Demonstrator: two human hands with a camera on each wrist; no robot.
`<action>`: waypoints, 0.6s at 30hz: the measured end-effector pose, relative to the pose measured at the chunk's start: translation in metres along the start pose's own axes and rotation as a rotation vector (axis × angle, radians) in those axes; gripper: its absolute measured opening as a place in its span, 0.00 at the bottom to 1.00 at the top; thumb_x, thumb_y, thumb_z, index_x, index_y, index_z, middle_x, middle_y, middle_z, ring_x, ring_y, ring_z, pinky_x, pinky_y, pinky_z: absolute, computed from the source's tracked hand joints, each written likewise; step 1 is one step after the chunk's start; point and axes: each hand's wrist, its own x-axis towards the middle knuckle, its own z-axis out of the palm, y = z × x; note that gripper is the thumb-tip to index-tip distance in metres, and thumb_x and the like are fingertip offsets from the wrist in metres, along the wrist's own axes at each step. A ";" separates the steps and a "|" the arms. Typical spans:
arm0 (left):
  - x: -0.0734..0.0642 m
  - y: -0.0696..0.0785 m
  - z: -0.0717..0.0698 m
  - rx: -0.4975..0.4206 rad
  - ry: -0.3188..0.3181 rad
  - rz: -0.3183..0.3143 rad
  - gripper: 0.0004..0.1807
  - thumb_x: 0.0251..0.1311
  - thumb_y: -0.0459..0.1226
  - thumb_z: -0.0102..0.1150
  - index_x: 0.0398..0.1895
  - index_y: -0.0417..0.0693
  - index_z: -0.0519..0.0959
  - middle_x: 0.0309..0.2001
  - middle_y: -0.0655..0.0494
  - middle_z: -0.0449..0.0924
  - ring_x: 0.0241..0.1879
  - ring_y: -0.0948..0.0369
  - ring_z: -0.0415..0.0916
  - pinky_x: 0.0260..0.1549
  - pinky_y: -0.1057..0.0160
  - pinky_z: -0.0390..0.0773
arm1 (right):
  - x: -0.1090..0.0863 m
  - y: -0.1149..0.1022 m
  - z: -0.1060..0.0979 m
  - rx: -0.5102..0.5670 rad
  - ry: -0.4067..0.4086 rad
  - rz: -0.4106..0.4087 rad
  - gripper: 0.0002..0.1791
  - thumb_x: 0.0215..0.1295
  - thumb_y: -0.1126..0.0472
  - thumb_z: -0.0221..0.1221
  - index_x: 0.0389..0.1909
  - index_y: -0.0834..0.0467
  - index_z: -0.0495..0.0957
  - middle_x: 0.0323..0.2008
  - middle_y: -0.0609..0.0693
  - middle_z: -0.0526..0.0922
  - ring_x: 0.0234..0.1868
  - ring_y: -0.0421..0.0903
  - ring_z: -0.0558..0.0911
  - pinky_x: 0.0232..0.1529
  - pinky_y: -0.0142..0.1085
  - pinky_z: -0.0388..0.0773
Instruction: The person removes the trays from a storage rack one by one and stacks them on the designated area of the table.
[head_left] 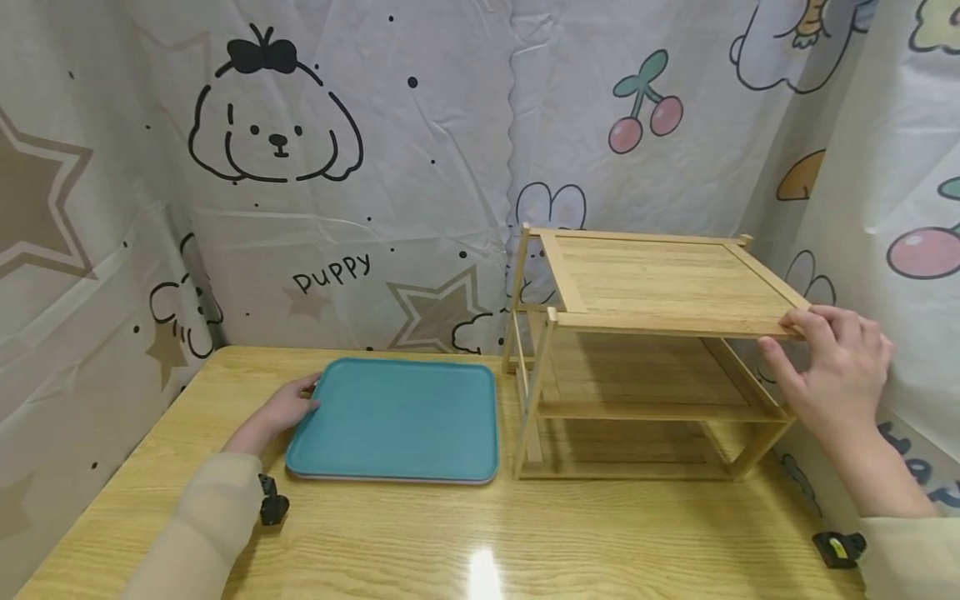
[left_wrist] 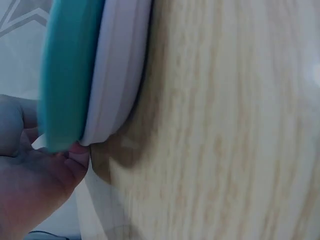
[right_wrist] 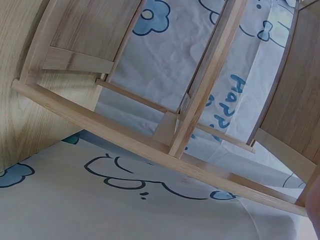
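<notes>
In the head view a teal rectangular tray [head_left: 397, 421] lies on the table, stacked on a pale pinkish tray [left_wrist: 112, 70] whose rim shows in the left wrist view. My left hand [head_left: 288, 404] pinches the teal tray's left edge, with fingertips near the seam between both trays. To the right stands a three-tier wooden shelf rack [head_left: 675, 279] with slanted legs. My right hand [head_left: 843, 367] holds the front right corner of its top board, fingers above and thumb lower at the front. Only a sliver of that hand shows in the right wrist view.
The wood-grain table [head_left: 390, 542] extends in front of the trays and rack. Cloth curtains [head_left: 420, 167] with cartoon prints hang close behind and along both sides. The rack's left legs stand just right of the tray stack.
</notes>
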 end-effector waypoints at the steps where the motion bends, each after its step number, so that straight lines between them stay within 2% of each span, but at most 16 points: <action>1: 0.000 0.001 0.001 0.007 -0.007 0.001 0.32 0.67 0.28 0.41 0.71 0.30 0.45 0.63 0.24 0.55 0.63 0.33 0.54 0.59 0.39 0.62 | 0.000 0.000 0.000 0.001 -0.002 -0.001 0.44 0.55 0.22 0.42 0.41 0.62 0.73 0.47 0.66 0.71 0.49 0.67 0.64 0.53 0.57 0.53; 4: -0.001 0.003 0.002 0.011 -0.009 0.009 0.33 0.66 0.28 0.42 0.71 0.29 0.44 0.61 0.23 0.56 0.61 0.34 0.57 0.58 0.39 0.64 | 0.001 0.001 0.000 0.003 -0.006 -0.004 0.44 0.56 0.22 0.42 0.41 0.62 0.73 0.46 0.66 0.71 0.49 0.67 0.64 0.52 0.58 0.53; 9: -0.002 0.004 0.003 0.010 0.049 0.044 0.35 0.64 0.28 0.44 0.72 0.32 0.43 0.61 0.27 0.56 0.58 0.36 0.60 0.55 0.41 0.68 | 0.001 0.003 -0.001 -0.002 -0.019 -0.024 0.44 0.57 0.23 0.41 0.41 0.62 0.73 0.47 0.67 0.71 0.48 0.68 0.64 0.49 0.60 0.53; 13: -0.005 0.008 0.003 0.021 0.112 0.084 0.36 0.64 0.30 0.47 0.73 0.36 0.46 0.60 0.31 0.58 0.52 0.40 0.63 0.44 0.50 0.73 | 0.003 0.004 -0.007 -0.007 -0.053 -0.031 0.44 0.58 0.23 0.39 0.43 0.63 0.73 0.47 0.68 0.71 0.48 0.69 0.65 0.48 0.63 0.53; 18: -0.016 0.017 -0.004 0.038 0.166 0.134 0.35 0.65 0.32 0.49 0.72 0.38 0.49 0.59 0.35 0.61 0.42 0.50 0.65 0.31 0.62 0.70 | 0.001 0.000 -0.018 0.023 -0.109 0.007 0.40 0.61 0.29 0.45 0.45 0.65 0.73 0.49 0.70 0.71 0.51 0.69 0.65 0.52 0.61 0.54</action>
